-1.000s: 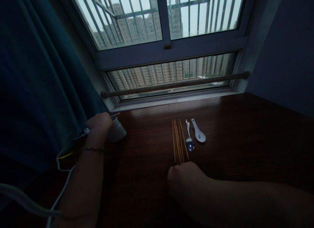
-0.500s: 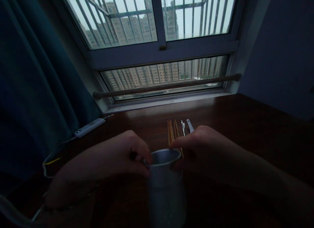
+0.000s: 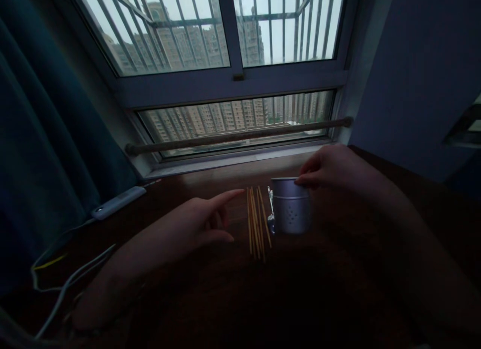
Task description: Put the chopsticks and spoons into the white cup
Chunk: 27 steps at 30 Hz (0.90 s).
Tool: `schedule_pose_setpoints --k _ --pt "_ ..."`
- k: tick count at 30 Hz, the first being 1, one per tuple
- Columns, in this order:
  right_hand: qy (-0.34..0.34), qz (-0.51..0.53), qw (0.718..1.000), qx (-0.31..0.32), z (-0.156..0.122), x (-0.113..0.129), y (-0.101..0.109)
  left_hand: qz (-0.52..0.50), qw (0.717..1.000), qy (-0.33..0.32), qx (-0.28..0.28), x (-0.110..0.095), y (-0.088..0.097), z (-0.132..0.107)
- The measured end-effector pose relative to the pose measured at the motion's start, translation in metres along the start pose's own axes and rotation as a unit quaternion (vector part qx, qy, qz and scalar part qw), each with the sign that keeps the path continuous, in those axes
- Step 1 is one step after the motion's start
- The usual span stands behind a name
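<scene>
No lettering, label, brand, number or sign can be read. The silver-gray cup (image 3: 290, 211), at about 4 o'clock from the view's middle, shows only a cluster of dark dots; any marking on the white corded device (image 3: 119, 203), near 9 o'clock, is too dim to make out.

The head view looks forward and down across the nearby table (image 3: 195, 185) toward the window (image 3: 236, 78).
</scene>
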State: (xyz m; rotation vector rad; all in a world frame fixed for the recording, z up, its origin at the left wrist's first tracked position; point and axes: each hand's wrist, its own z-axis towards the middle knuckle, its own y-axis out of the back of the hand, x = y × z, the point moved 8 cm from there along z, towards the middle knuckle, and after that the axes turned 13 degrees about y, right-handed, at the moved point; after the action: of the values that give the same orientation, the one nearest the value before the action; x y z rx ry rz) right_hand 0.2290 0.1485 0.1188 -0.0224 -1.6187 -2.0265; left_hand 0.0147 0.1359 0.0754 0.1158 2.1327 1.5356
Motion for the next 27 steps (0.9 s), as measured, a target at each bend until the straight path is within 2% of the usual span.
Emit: schedule_pose_setpoints --k 2,6,7,11,14,23,27 --pt "-0.038 -0.067 0.997 -0.033 0.006 -0.024 0.009 0.041 0.999 -0.003 0.027 0.004 -0.008 0.003" --pt "-0.109 -0.185 0.975 -0.058 0.017 -0.064 0.01 0.045 0.99 -0.021 0.132 0.005 -0.031 0.001" --pt "-0.122 -0.207 0.969 -0.065 0.02 -0.071 0.009 0.039 0.989 -0.028 0.14 0.003 -0.033 0.0" --pt "-0.166 -0.251 0.95 -0.084 0.025 -0.09 0.001 0.054 0.993 -0.018 0.102 0.005 -0.032 0.002" --pt "-0.18 -0.246 0.95 -0.073 0.028 -0.096 -0.007 0.074 0.993 0.016 0.094 0.014 -0.032 0.005" --pt "-0.194 -0.249 0.947 -0.063 0.028 -0.086 -0.022 0.067 0.995 0.003 0.078 0.021 -0.029 0.003" --pt "-0.194 -0.266 0.942 -0.055 0.028 -0.083 -0.027 0.083 0.993 0.027 0.077 0.022 -0.029 0.001"
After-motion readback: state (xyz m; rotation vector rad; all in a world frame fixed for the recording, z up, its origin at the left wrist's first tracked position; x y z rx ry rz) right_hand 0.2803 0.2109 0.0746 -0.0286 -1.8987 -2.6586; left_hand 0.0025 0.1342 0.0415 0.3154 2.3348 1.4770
